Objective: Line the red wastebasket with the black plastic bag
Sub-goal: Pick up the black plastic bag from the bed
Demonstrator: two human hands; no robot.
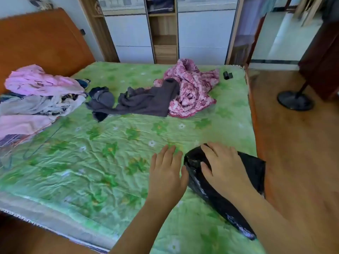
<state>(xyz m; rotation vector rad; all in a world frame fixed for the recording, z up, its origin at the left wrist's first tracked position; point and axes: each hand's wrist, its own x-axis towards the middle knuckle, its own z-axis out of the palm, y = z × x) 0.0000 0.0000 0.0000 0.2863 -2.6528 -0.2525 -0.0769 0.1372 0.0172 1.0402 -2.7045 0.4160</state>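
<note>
The black plastic bag lies flat on the green flowered bedspread, close to the bed's right edge, with one corner reaching out past the edge above the wooden floor. The right hand rests palm down on top of the bag, its fingers spread and flat against the plastic rather than pinching it. The left hand lies palm down on the bedspread just beside the bag, fingers loosely spread, its thumb touching the bag's near edge. Farther up the bed sit a dark grey garment, a crumpled pink patterned cloth partly under it, and a heap of pale pink and grey clothes against the orange headboard. A small black roll sits near the far right corner of the bed. A round black stand base rests on the floor to the right.
</note>
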